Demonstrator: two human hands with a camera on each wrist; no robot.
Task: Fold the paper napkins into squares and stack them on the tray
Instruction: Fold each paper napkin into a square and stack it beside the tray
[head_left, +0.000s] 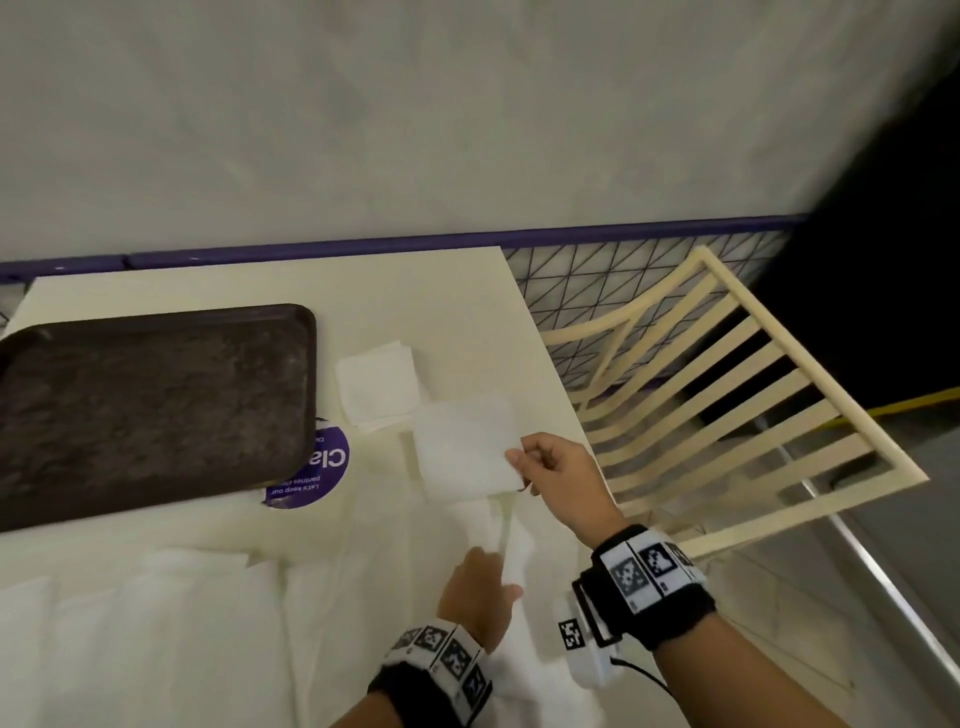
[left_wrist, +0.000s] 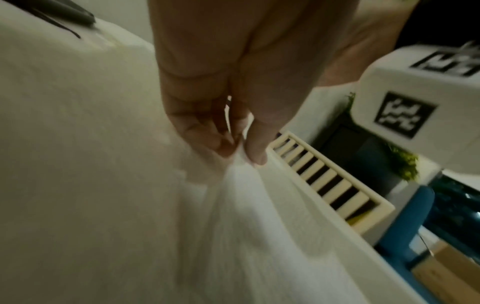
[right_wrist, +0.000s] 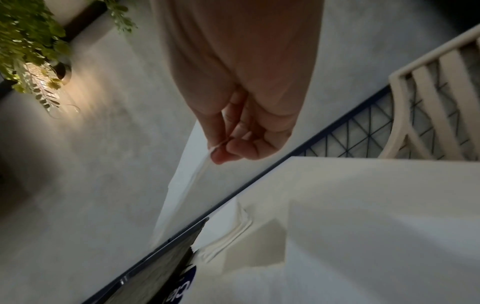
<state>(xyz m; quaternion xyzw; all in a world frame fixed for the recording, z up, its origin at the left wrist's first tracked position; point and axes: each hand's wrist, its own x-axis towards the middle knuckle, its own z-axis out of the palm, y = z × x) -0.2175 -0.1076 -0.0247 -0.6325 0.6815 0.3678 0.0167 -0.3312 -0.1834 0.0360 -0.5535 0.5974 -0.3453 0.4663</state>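
White napkin (head_left: 465, 449) held above the table (partly unfolded); folded napkins (head_left: 378, 385) lie beside the dark tray (head_left: 156, 400).

Bare tabletop (head_left: 447, 296) (behind the folded napkins (head_left: 376, 384)) lies open beside the tray (head_left: 156, 405).

I see dim, flat indoor light; a warm wall lamp (right_wrist: 61, 72) glows far left of my fingers (right_wrist: 221, 156), both wrist views motion-blurred, edges bowed.

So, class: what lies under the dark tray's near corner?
A round purple sticker pokes out from under the tray; white lettering shows on the exposed part. The rest is covered by the tray.
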